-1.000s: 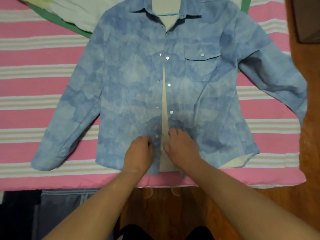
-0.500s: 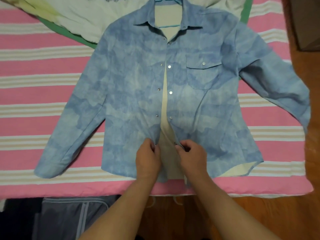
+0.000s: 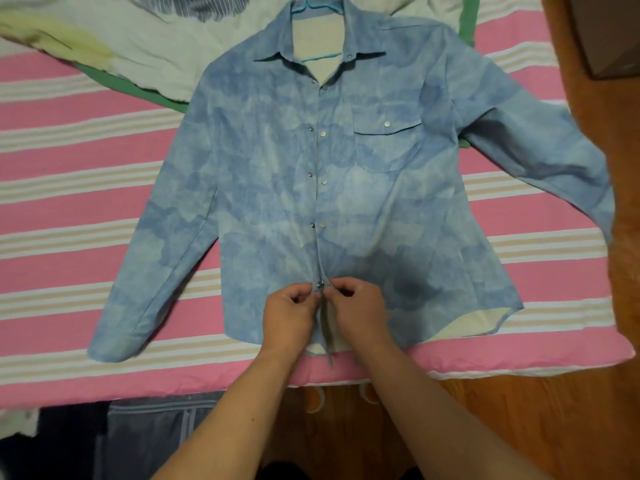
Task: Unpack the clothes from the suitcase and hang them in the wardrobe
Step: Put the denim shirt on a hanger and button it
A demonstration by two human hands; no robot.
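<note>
A bed (image 3: 86, 209) covered in a pink sheet with cream and tan stripes fills most of the view, above a wooden floor (image 3: 519, 427). A crumpled white quilt (image 3: 145, 46) with a green border lies at its far side. Spread flat on the sheet, front up, is a blue mottled denim-look shirt (image 3: 263, 188) with metal snap buttons, a flapped chest pocket and sleeves angled outward; a light blue hanger (image 3: 317, 3) sits inside its collar. Below the bed edge at lower left is a grey fabric suitcase (image 3: 152, 434); its contents cannot be made out. Near the hem, the left hand (image 3: 291, 313) and right hand (image 3: 360, 308) each pinch one edge of the placket together at the lowest snap (image 3: 320, 283).
</note>
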